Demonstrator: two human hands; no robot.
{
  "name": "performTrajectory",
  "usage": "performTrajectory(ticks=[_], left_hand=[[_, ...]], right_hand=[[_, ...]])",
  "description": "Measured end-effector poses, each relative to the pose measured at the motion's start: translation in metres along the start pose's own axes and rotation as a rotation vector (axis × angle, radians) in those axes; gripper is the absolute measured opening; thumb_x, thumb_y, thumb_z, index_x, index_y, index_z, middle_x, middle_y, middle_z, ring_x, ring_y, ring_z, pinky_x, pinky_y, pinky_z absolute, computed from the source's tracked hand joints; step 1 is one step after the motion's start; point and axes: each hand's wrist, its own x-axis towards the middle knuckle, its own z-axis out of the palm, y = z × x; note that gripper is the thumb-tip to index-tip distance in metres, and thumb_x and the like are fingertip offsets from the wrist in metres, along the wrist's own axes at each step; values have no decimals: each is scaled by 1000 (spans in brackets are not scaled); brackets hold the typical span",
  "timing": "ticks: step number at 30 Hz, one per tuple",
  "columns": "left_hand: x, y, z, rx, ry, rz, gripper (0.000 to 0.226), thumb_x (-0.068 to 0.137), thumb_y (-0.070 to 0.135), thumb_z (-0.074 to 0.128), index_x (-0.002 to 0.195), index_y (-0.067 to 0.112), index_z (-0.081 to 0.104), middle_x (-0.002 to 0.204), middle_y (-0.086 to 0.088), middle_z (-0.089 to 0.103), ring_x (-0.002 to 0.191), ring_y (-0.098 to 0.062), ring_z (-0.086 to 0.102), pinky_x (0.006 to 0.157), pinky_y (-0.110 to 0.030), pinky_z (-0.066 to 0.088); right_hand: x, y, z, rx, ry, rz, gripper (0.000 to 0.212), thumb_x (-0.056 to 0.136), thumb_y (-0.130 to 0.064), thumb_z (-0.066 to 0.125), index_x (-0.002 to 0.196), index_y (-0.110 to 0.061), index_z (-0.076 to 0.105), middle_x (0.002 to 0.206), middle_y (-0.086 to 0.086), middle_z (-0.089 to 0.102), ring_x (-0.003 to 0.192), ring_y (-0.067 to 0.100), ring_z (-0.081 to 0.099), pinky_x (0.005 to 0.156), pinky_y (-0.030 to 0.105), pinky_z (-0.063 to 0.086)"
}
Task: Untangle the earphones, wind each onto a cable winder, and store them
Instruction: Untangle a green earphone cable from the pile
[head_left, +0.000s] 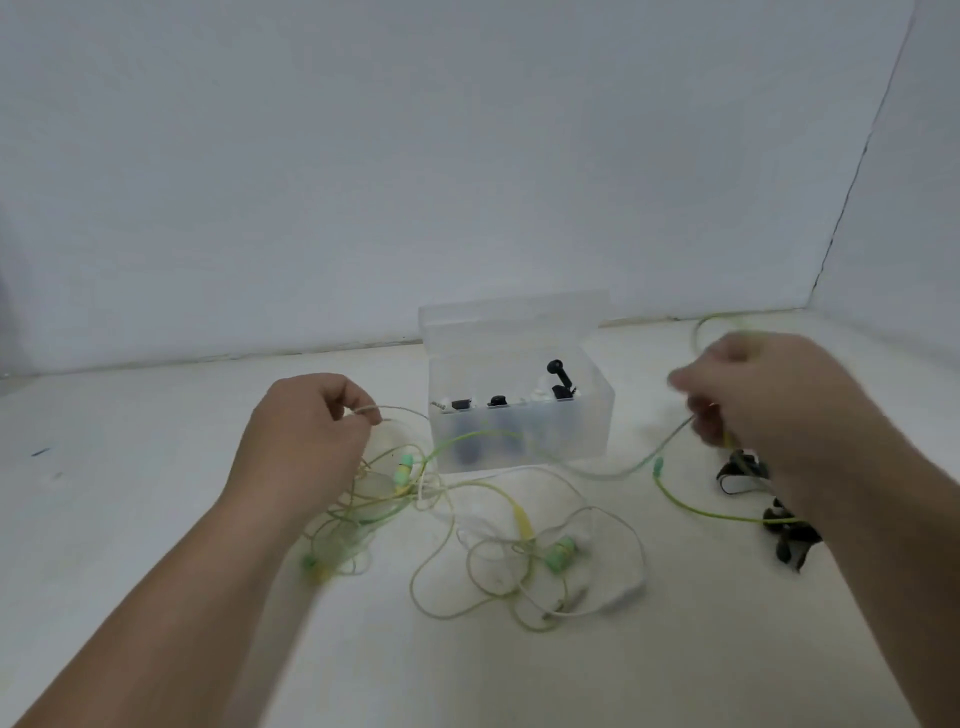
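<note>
Above the table (156, 519), both hands raised apart, left hand (301, 441) and blurred right hand (769, 410) pinching yellow-green earphone cable (597, 470)

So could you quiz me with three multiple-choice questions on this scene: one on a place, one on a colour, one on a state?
1. Where is the box?
A. between the hands, at the back
B. left of both hands
C. on the floor

2. What colour are the tangled cables?
A. red
B. yellow-green
C. black

3. What state is the box in?
A. taped shut
B. upside down
C. open

Answers:
A: it sits beyond the left hand and right hand.
B: pale greenish strands.
C: its lid stands up.
</note>
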Motion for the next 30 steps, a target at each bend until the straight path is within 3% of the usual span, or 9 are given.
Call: performTrajectory(ticks=[2, 5, 9, 12, 17, 19, 23, 26, 30], left_hand=[[-4, 4, 0, 31, -42, 64, 37, 71, -5, 61, 82, 30, 65, 73, 3, 49, 64, -19, 48, 58, -29, 38], [-13, 9, 0, 37, -109, 280, 47, 64, 3, 66, 97, 36, 63, 101, 13, 52, 90, -2, 52, 73, -13, 39], [-20, 13, 13, 108, -117, 527, 13, 74, 25, 63, 83, 32, 69, 90, 15, 60, 87, -5, 56, 77, -21, 45], [-19, 7, 24, 306, -171, 436, 3, 85, 35, 71, 87, 33, 72, 89, 13, 61, 88, -12, 56, 81, -35, 46], [-19, 2, 33, 490, -171, 259, 15, 92, 44, 62, 85, 32, 70, 85, 11, 49, 92, -17, 53, 79, -35, 44], [-19, 4, 34, 482, -163, 240, 11, 92, 35, 63, 83, 30, 69, 85, 11, 49, 94, -19, 55, 82, -38, 47], [-20, 4, 33, 321, -149, 266, 15, 91, 26, 65, 77, 30, 61, 86, 10, 49, 85, -12, 53, 78, -34, 46], [-24, 12, 28, 143, -74, 397, 12, 91, 24, 63, 83, 31, 58, 87, 14, 50, 84, -3, 50, 71, -16, 39], [-34, 25, 23, 8, -56, 526, 16, 91, 18, 64, 82, 28, 57, 76, 15, 58, 75, -1, 54, 66, -10, 39]], right_hand=[[-5, 7, 9, -233, -75, -56, 31, 75, -10, 69, 59, -20, 44, 58, 8, 51, 53, 28, 53, 58, 34, 37], [-8, 10, 15, -341, -103, -65, 26, 64, -18, 66, 53, -22, 42, 54, 4, 44, 71, 46, 65, 58, 35, 37], [-11, 9, 17, -311, -159, -96, 37, 73, -21, 74, 53, -16, 43, 53, 10, 59, 75, 42, 69, 57, 39, 42], [-15, 5, 19, -324, -267, -54, 50, 84, -46, 69, 68, 1, 62, 67, 8, 73, 65, 26, 72, 73, 47, 57], [-23, 3, 20, -437, -391, 41, 88, 79, -84, 27, 62, -7, 65, 80, 6, 76, 66, 26, 73, 78, 46, 57], [-23, 1, 21, -448, -319, 16, 87, 84, -81, 23, 54, -9, 61, 75, 5, 74, 61, 25, 71, 74, 42, 55], [-18, 7, 19, -782, -114, -91, 48, 92, -46, 55, 58, -12, 48, 56, 0, 52, 56, 24, 52, 59, 31, 42], [-19, 9, 20, -995, 81, -197, 27, 88, -39, 62, 85, -12, 61, 97, 4, 55, 90, 27, 54, 76, 37, 51], [-23, 6, 21, -694, 281, -547, 59, 79, -27, 74, 131, -6, 55, 134, 12, 51, 117, 29, 49, 98, 34, 39]])
